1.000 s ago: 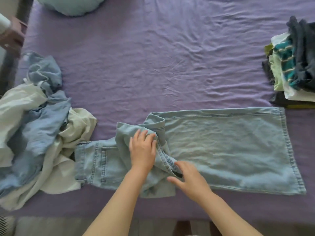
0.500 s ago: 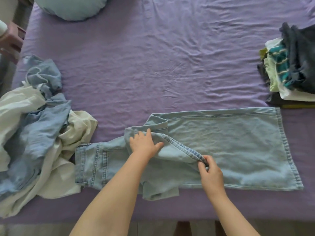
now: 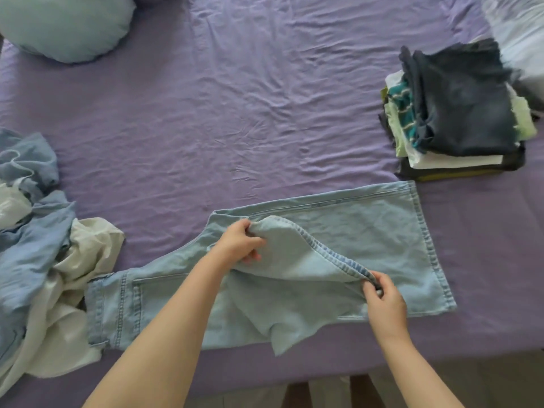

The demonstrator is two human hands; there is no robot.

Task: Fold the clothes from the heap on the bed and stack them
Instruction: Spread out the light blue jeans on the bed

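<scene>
A pair of light blue jeans (image 3: 368, 231) lies across the near part of the purple bed, waistband at the left, leg hem at the right. My left hand (image 3: 240, 244) pinches a fold of the upper leg near its top edge. My right hand (image 3: 382, 301) grips the seam of the same leg and holds it lifted off the lower leg. The heap of unfolded clothes (image 3: 38, 260), blue and cream, sits at the left edge. A stack of folded clothes (image 3: 459, 113), with a dark garment on top, stands at the right.
The purple sheet (image 3: 235, 113) stretches wrinkled behind the jeans. A pale blue round cushion (image 3: 64, 25) lies at the far left corner. A white pillow (image 3: 518, 28) shows at the far right. The bed's near edge runs just below my forearms.
My right hand has slid further right along the leg seam and drawn it out. My left hand has shifted right and closed on the fabric. The view has tilted and moved forward.
</scene>
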